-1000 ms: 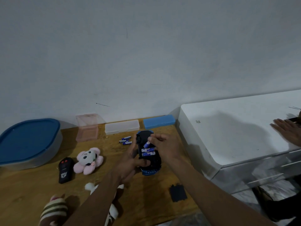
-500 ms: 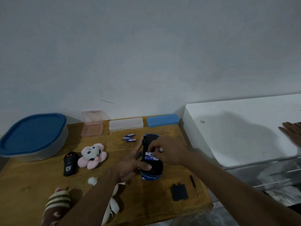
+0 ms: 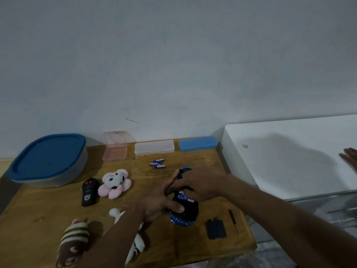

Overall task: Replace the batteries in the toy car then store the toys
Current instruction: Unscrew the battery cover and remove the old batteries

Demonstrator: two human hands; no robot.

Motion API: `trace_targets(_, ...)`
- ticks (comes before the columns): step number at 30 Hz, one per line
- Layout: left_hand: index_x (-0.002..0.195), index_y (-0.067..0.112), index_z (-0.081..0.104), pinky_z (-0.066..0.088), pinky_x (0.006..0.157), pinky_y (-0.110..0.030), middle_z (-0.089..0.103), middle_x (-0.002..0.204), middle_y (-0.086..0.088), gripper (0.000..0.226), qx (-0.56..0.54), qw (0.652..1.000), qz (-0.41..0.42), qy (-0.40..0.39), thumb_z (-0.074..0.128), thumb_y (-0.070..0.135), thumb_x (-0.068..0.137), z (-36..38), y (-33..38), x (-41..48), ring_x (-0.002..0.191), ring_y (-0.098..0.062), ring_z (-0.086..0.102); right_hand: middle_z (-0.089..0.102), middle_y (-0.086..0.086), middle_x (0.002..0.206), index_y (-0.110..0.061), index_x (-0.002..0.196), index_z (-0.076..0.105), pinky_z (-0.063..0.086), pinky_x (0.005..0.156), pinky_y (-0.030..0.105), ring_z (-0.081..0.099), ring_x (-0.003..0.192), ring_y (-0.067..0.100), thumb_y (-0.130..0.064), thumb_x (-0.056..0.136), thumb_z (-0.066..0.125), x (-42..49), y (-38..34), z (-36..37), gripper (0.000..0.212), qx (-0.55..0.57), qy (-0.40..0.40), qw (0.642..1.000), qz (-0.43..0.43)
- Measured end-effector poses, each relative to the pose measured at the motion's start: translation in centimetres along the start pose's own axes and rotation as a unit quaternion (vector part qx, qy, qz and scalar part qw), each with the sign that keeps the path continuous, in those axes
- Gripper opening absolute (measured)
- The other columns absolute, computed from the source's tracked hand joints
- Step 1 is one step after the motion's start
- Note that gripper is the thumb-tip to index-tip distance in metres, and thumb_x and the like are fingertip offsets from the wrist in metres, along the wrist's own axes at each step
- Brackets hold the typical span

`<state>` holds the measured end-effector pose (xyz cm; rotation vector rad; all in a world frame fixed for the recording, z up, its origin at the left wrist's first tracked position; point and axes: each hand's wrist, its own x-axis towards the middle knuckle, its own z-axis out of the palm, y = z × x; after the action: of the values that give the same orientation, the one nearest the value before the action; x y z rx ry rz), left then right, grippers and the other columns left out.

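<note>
The blue and black toy car [image 3: 186, 210] lies upside down on the wooden table [image 3: 48, 213], its battery bay showing blue batteries. My left hand [image 3: 156, 204] grips the car's left side, thumb on its underside. My right hand [image 3: 199, 183] rests on top of the bay, fingers pressing on the batteries. Three loose blue batteries [image 3: 158, 163] lie farther back. The black battery cover [image 3: 216, 228] and a small screwdriver [image 3: 234, 222] lie to the car's right. A black remote [image 3: 89, 192] lies at the left.
A pink plush [image 3: 115, 183], a striped plush [image 3: 74, 241] and a white plush [image 3: 135, 246] lie on the table. A blue-lidded tub [image 3: 49, 159] stands back left, with pink [image 3: 115, 149], clear [image 3: 154, 147] and blue [image 3: 198, 143] cases along the wall. Another person's hand [image 3: 350, 157] rests on a white cabinet [image 3: 289, 155].
My right hand has lowered from holding a battery above the bay to pressing down on the batteries in the car. The view has shifted slightly, showing the screwdriver.
</note>
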<state>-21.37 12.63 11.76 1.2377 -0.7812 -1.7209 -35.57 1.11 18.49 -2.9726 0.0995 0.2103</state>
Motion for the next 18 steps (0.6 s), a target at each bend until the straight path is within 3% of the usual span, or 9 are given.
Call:
trace_targets(5,0.144,0.047,0.027,0.050,0.094,-0.052,0.040,0.148,-0.001,0.109,-0.020,1.000,0.011,0.011,0.069,-0.020,0.069,-0.2,-0.1,-0.1,0.126,-0.030,0.050,0.049,-0.014,0.080,-0.037,0.094,0.041,0.029,0.054,0.015,0.045,0.066,0.006,-0.027,0.091,0.053,-0.6,0.0,0.6,0.016,0.098,0.091,0.990,0.040)
trace_targets(8,0.143,0.050,0.026,0.045,0.099,-0.057,0.042,0.147,-0.005,0.111,-0.032,0.999,0.034,0.013,0.070,-0.018,0.068,-0.3,0.3,-0.1,0.125,-0.034,0.052,0.056,-0.017,0.080,-0.035,0.086,0.045,0.039,0.058,0.012,0.054,0.071,-0.002,-0.031,0.088,0.059,-0.9,0.2,2.0,0.015,0.262,0.199,0.930,0.165)
trace_targets(10,0.143,0.051,0.025,0.049,0.095,-0.055,0.044,0.144,-0.007,0.111,-0.046,0.997,0.053,0.024,0.067,-0.020,0.069,0.0,0.8,-0.2,0.121,-0.035,0.055,0.063,-0.014,0.082,-0.034,0.086,0.055,0.049,0.061,0.021,0.061,0.073,0.003,-0.040,0.085,0.058,-0.8,0.3,2.7,0.007,0.400,0.278,0.827,0.280)
trace_targets(11,0.142,0.052,0.025,0.051,0.093,-0.054,0.045,0.143,-0.007,0.110,-0.052,0.996,0.063,0.028,0.066,-0.021,0.070,0.2,1.0,-0.2,0.120,-0.035,0.056,0.063,-0.011,0.078,-0.030,0.082,0.059,0.048,0.058,0.026,0.060,0.067,0.008,-0.042,0.085,0.057,-0.6,0.3,2.8,0.012,0.486,0.307,0.755,0.317)
trace_targets(13,0.143,0.052,0.024,0.050,0.092,-0.055,0.045,0.143,-0.006,0.111,-0.062,0.995,0.076,0.033,0.065,-0.021,0.070,0.4,1.1,-0.1,0.119,-0.035,0.057,0.053,-0.001,0.064,-0.018,0.067,0.056,0.038,0.048,0.027,0.047,0.054,0.012,-0.033,0.084,0.056,-0.4,0.2,2.7,0.022,0.671,0.320,0.573,0.344)
trace_targets(14,0.143,0.051,0.024,0.050,0.092,-0.056,0.046,0.143,-0.006,0.111,-0.066,0.994,0.080,0.039,0.065,-0.022,0.070,0.4,1.1,0.0,0.118,-0.035,0.058,0.049,0.001,0.061,-0.016,0.065,0.054,0.035,0.046,0.027,0.043,0.052,0.012,-0.029,0.084,0.056,-0.3,0.2,2.6,0.024,0.718,0.321,0.509,0.350)
trace_targets(15,0.144,0.050,0.023,0.050,0.092,-0.056,0.046,0.142,-0.005,0.111,-0.068,0.993,0.084,0.048,0.064,-0.023,0.071,0.5,1.1,0.1,0.118,-0.035,0.058,0.048,0.002,0.060,-0.015,0.066,0.054,0.035,0.045,0.027,0.042,0.051,0.012,-0.030,0.085,0.057,-0.3,0.2,2.5,0.025,0.727,0.317,0.491,0.360)
trace_targets(16,0.144,0.050,0.022,0.050,0.092,-0.056,0.047,0.141,-0.003,0.111,-0.069,0.992,0.089,0.058,0.063,-0.023,0.072,0.5,1.0,0.2,0.118,-0.035,0.058,0.049,0.001,0.060,-0.014,0.069,0.056,0.036,0.044,0.027,0.042,0.050,0.012,-0.034,0.086,0.058,-0.4,0.1,2.5,0.027,0.708,0.311,0.509,0.377)
trace_targets(18,0.143,0.052,0.023,0.050,0.091,-0.056,0.048,0.140,0.001,0.110,-0.067,0.989,0.107,0.078,0.064,-0.022,0.073,0.7,0.9,0.5,0.119,-0.034,0.056,0.049,-0.001,0.057,-0.013,0.073,0.059,0.034,0.042,0.025,0.042,0.047,0.011,-0.048,0.086,0.057,-0.3,-0.2,2.5,0.037,0.638,0.300,0.584,0.403)
